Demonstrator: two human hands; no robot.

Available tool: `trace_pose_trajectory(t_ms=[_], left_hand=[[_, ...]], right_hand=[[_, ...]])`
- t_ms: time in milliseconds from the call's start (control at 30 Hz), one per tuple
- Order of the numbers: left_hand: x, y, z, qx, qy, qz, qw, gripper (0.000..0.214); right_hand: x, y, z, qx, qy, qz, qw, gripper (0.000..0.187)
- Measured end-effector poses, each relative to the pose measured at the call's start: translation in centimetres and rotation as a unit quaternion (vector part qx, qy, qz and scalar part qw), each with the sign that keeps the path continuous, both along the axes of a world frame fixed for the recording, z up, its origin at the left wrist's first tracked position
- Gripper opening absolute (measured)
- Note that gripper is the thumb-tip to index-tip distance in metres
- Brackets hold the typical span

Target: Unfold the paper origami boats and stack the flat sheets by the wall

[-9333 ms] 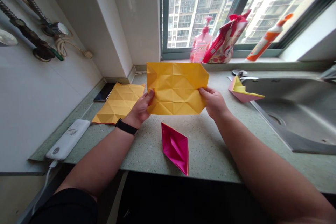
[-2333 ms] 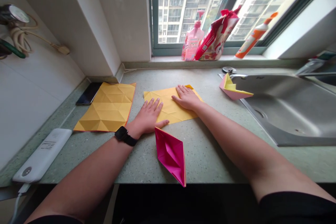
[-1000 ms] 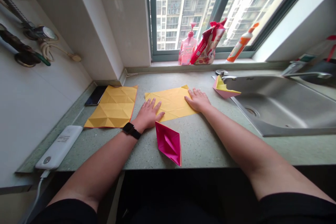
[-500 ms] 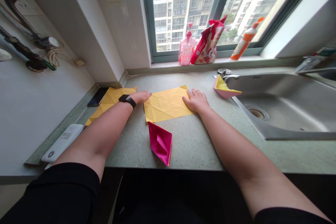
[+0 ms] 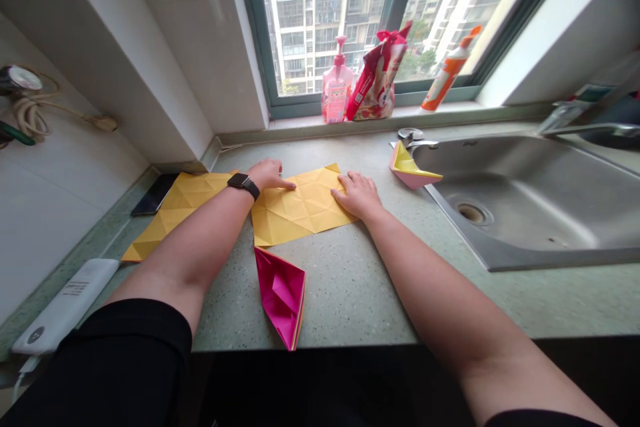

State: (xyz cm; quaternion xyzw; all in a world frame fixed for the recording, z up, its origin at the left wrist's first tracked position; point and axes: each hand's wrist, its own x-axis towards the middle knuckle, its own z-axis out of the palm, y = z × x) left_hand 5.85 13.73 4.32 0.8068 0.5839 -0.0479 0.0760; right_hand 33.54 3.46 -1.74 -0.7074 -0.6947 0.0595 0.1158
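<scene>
At the centre of the frame, a creased yellow sheet (image 5: 303, 207) lies flat on the desk (image 5: 345, 293), its surface crossed by a network of fold lines and a small darker turned-over corner showing at its upper edge. Right hand (image 5: 357, 195): laid palm down over the sheet's right end, fingers a little spread, grip unclosed, holding the paper by pressure alone. Left hand (image 5: 273, 177): at the sheet's upper left, thumb stretched across the paper and well apart from the fingers, grip closed round nothing visible; whether the fingertips bear on the far edge cannot be told. A second creased yellow sheet (image 5: 185, 195) lies to the left, partly covered by the left forearm. Below the first sheet's lower left corner stands a magenta folded paper piece (image 5: 283, 290); contact between its tip and that corner cannot be settled. A pink-and-yellow folded paper piece (image 5: 414, 177) sits at the near left rim of the sink (image 5: 525, 260), right of centre. The step in hand is judged to be pressing the paper flat. Good practice: anchor one end firmly, draw even pressure along the creases, and keep the lower corner clear of the magenta piece.
</scene>
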Motion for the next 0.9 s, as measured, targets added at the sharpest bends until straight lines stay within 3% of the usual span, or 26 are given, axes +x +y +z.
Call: trace_pose_trajectory(t_ms=[200,400,567,667,733,833,900], left_hand=[[0.4,1.8,0.9,-0.029,0.049,-0.007,0.998,0.079],[-0.1,1.1,1.2,-0.043,0.014,-0.084,0.995,0.040],[-1.4,0.4,2.1,0.008,-0.039,-0.068,0.997,0.028],[-4.4,-0.2,3.8,0.046,-0.118,-0.013,0.992,0.030],[-7.8,-1.2,5.2,0.041,-0.205,0.062,0.976,0.034],[-14.1,-4.2,6.5,-0.018,-0.359,0.215,0.908,0.039],[-18.2,-6.7,6.7,-0.005,-0.422,0.301,0.855,0.039]], right_hand=[[0.1,0.2,0.0,-0.005,-0.001,-0.004,1.000,0.064],[0.1,0.2,-0.3,0.005,0.010,0.000,1.000,0.064],[0.9,0.9,-0.7,0.049,0.073,0.000,0.996,0.061],[1.7,1.3,-0.8,0.079,0.137,-0.005,0.987,0.060],[1.9,1.5,-0.8,0.083,0.155,-0.007,0.984,0.061],[2.0,1.4,-0.9,0.078,0.138,-0.005,0.987,0.062],[1.9,1.4,-1.0,0.079,0.122,-0.001,0.989,0.062]])
